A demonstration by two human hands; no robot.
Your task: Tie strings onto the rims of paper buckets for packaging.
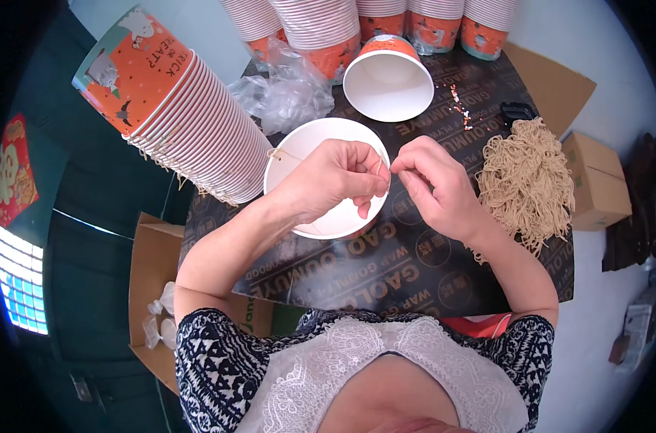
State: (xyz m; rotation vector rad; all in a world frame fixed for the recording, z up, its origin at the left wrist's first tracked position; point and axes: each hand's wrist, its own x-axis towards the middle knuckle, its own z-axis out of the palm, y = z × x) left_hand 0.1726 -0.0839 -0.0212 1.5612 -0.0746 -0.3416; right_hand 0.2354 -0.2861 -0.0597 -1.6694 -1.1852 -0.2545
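We see both hands meeting over a white paper cup [299, 155] that stands open-mouthed on the dark worktop [385, 267]. The left hand [335, 179] lies across the cup's mouth, its fingers curled in and its thumb and forefinger pinched on a thin tan string [288, 154]; the string runs from that pinch out to the cup's far-left rim. The right hand [436, 180] sits just beside the left, knuckles almost touching it, with its fingertips also pinched together at the cup's right rim; we cannot tell for sure whether it grips the same string, since the strand is too fine to follow there.

Beyond the hands, a second paper cup [385, 83] lies tipped on its side, its white inside facing us and its orange outside showing at the top. Left of the left hand, a long stack of nested orange cups [176, 108] leans over on its side, close against the cup being worked. Between that stack and the tipped cup lies crumpled clear plastic wrap [284, 90]. Further beyond stand more upright stacks of cups [385, 18]. Right of the right hand, a loose bundle of tan strings [526, 180] rests on the worktop, with cardboard boxes [595, 180] past it.
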